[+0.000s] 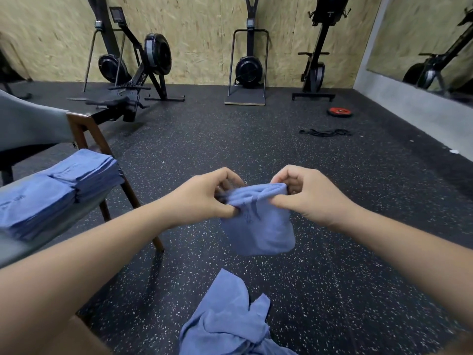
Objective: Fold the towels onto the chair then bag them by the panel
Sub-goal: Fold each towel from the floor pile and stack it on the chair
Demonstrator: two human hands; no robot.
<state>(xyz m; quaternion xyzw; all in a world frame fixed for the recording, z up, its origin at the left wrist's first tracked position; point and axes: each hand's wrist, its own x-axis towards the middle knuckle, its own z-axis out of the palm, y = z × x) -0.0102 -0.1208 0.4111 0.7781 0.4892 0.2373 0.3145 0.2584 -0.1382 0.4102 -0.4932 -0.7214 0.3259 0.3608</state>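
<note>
Both hands are up front in mid-air, over the black speckled rubber floor [345, 265].
- **Grip:** left hand [204, 198] and right hand [304, 193] each pinch one end of the top edge of a small blue cloth towel [258, 226]. Fingers are curled, thumbs clamped on the fabric.
- **Towel in hand:** it hangs already doubled below the grip. Likely it's held by the top edge so its own weight squares the fold.
- **Done stock:** two stacks of folded blue towels [87, 172] sit side by side on the grey-cushioned, wooden-framed chair [78, 126] to the left. That's close enough to drop the next one without stepping.
- **Backlog:** a crumpled heap of unfolded blue towels [230, 316] lies low in the view, nearest the person.
- **Status:** my read is the folding phase is partway done. No bag is in view.
- **Next:** probably one more fold, then onto a stack.
</note>
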